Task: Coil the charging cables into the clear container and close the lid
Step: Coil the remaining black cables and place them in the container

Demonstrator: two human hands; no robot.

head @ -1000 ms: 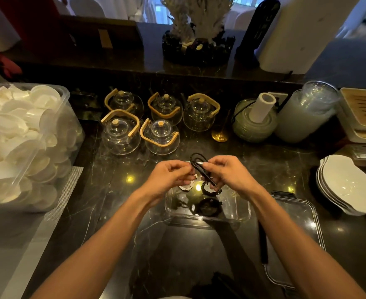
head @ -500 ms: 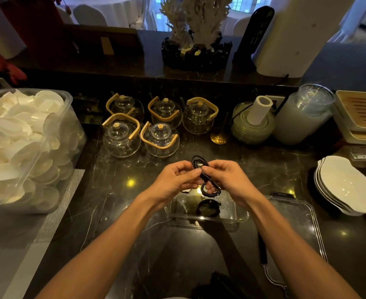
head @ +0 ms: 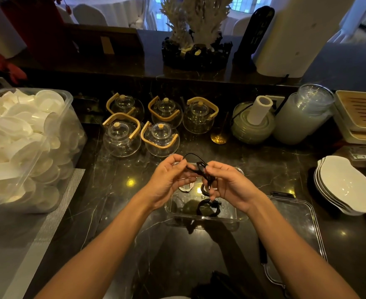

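**Midway: one cable stowed, another being coiled above the open box**

At the centre of the frame both hands hold a black charging cable (head: pixel 199 169) just above the clear container (head: pixel 238 216). The left hand (head: pixel 167 182) has a closed grip, fingers curled and pinching the loop's upper end. The right hand (head: pixel 227 184) also has a closed grip, fingers pinched round the bunched lower part. The cable is only partly gathered, a loop standing free at the top. Inside the container, at its near side, a coiled black cable (head: pixel 205 209) already lies; a small pale item beside it is too unclear to name. The lid (head: pixel 303 225) rests flat on the dark table (head: pixel 121 212) at the lower right, off the box. By my judgement, what is left is to finish this coil, drop it in and fit the lid.
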